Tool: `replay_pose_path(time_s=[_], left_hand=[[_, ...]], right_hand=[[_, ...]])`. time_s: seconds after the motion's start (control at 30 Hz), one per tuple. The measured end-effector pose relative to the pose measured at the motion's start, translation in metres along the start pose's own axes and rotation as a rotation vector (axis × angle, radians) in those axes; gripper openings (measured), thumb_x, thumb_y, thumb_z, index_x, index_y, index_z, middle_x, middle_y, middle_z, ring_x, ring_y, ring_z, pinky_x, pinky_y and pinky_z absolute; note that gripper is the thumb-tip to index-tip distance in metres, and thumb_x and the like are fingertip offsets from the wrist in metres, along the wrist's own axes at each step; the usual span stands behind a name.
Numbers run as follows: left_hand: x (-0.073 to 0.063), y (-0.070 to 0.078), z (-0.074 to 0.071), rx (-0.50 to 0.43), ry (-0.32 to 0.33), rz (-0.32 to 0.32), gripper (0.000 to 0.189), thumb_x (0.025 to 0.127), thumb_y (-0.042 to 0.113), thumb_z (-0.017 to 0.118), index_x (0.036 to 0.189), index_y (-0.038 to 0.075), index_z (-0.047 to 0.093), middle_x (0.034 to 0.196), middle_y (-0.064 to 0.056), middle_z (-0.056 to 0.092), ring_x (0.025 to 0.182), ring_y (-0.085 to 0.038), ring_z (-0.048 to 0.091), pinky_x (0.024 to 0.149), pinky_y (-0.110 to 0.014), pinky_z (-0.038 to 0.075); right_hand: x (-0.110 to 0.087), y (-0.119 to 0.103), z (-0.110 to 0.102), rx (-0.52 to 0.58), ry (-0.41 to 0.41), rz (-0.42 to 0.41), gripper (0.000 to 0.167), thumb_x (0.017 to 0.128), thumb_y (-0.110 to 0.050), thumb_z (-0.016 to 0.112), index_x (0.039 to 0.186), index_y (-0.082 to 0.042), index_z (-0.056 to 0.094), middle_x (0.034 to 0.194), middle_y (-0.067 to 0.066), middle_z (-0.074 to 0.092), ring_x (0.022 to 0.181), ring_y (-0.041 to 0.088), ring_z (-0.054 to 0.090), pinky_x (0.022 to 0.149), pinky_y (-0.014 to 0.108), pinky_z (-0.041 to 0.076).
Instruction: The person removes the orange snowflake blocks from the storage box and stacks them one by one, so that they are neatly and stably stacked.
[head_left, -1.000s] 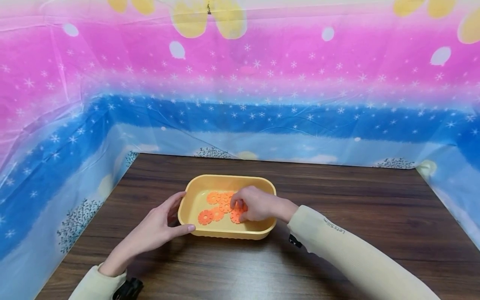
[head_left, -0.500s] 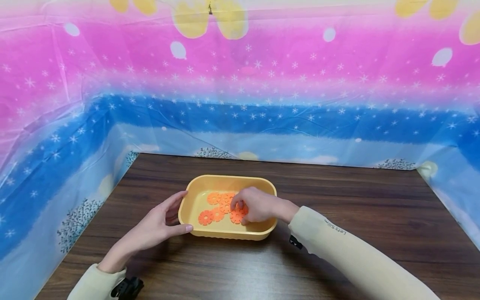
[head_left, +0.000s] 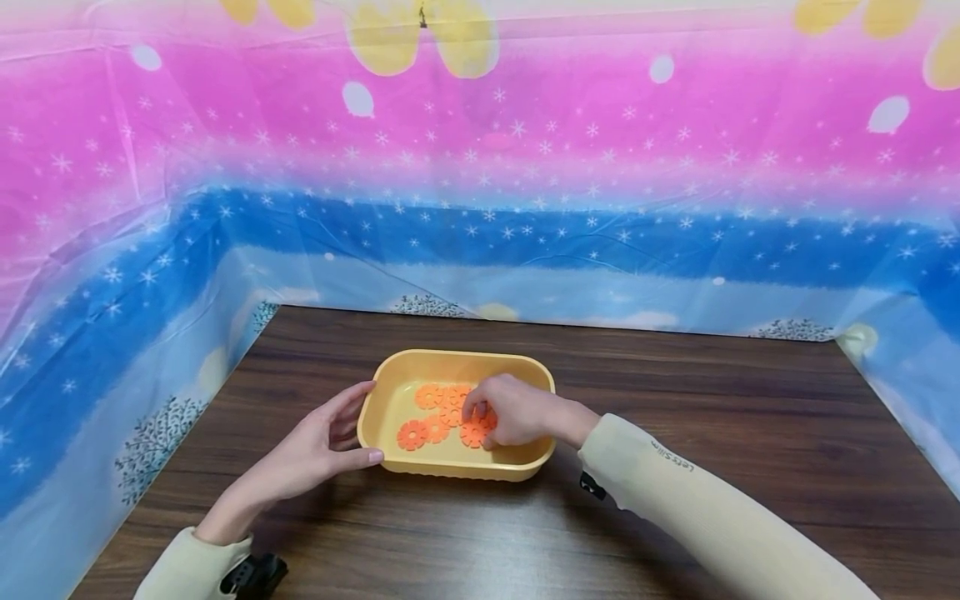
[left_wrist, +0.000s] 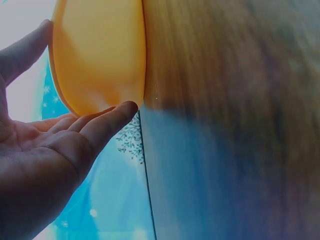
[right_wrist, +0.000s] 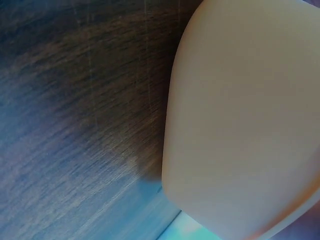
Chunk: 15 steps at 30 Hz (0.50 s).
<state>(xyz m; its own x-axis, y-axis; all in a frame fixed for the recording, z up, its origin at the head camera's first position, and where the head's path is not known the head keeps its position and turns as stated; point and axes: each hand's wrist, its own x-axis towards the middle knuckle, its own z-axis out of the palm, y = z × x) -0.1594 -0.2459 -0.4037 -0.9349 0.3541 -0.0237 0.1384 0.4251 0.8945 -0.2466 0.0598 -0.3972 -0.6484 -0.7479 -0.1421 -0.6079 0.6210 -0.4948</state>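
Note:
A yellow plastic basin (head_left: 382,417) sits on the wooden table with several flat orange snowflake discs (head_left: 412,435) on its floor. My left hand (head_left: 307,450) spans the basin's left end, its thumb touching the near corner and its fingers resting toward the far corner. The left wrist view shows those fingers fairly straight against the basin wall (left_wrist: 100,55). Reaching over the right end, my right hand (head_left: 513,410) has its fingers curled down among the discs and pinches at one; its fingertips partly hide the discs there. Only the basin's outer wall (right_wrist: 240,115) shows in the right wrist view.
The dark wood-grain table (head_left: 675,392) stretches around the basin on all sides. Behind and to the left hangs a pink and blue patterned cloth (head_left: 480,167). Black wrist straps (head_left: 255,575) show by both cream sleeves (head_left: 690,492).
My left thumb has slid slightly left along the basin's near corner. The right hand stays nearly in the same spot, its thumb shifted slightly at the discs. The basin has hardly moved.

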Motion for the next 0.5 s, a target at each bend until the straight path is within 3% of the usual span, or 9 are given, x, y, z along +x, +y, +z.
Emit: replay_pose_path(time_s=[0.5], left_hand=[[0.0007,0.0043,-0.001,0.016,-0.01,-0.012,0.094,0.093,0.014,0.081,0.164,-0.001,0.022,0.165,-0.028,0.03,0.145,-0.044,0.043,0.107,-0.045,0.051]], right_hand=[[0.0009,0.0029,-0.0008,0.006,0.009,-0.03,0.029,0.08,-0.005,0.09,0.104,-0.014,0.076,0.096,-0.002,0.068,0.09,0.018,0.059,0.083,0.03,0.05]])
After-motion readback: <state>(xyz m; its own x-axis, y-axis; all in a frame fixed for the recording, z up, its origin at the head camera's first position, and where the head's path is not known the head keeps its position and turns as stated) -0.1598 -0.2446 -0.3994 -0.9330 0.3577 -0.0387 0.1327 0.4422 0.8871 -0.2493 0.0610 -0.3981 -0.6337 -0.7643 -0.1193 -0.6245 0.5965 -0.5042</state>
